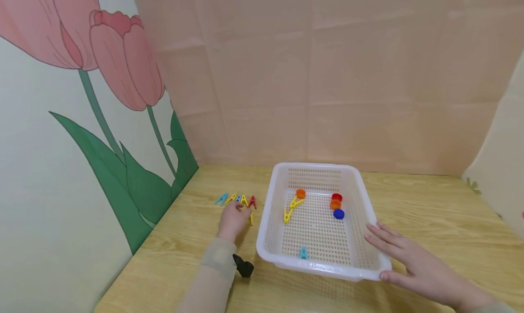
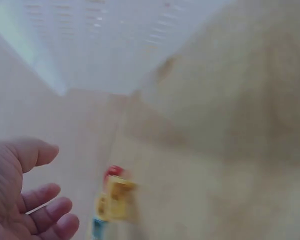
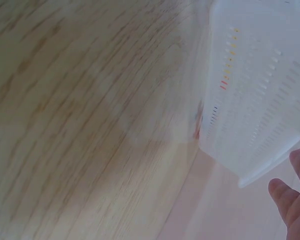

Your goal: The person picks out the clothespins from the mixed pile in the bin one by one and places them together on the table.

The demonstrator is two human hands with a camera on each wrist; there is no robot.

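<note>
My left hand (image 1: 232, 221) is over the table, left of the basket, its fingers loosely bent and holding nothing. Just beyond its fingers lies a row of clothespins: a blue one (image 1: 222, 198), yellow ones (image 1: 244, 199) and a red one (image 1: 252, 201). Another yellow clothespin (image 1: 251, 219) lies beside the hand. Blurred in the left wrist view, a yellow clothespin (image 2: 117, 197) sits apart from the fingertips. With fingers extended, my right hand (image 1: 421, 267) touches the right rim of the white plastic basket (image 1: 319, 268), thumb by the near corner.
Inside the basket are two yellow clothespins (image 1: 288, 215), a blue clothespin (image 1: 303, 252), and several bottle caps: orange (image 1: 300, 194), red (image 1: 337, 197) and dark blue (image 1: 339, 214). A tulip-painted wall (image 1: 123, 67) borders the table on the left; a papered wall (image 1: 348, 85) stands behind.
</note>
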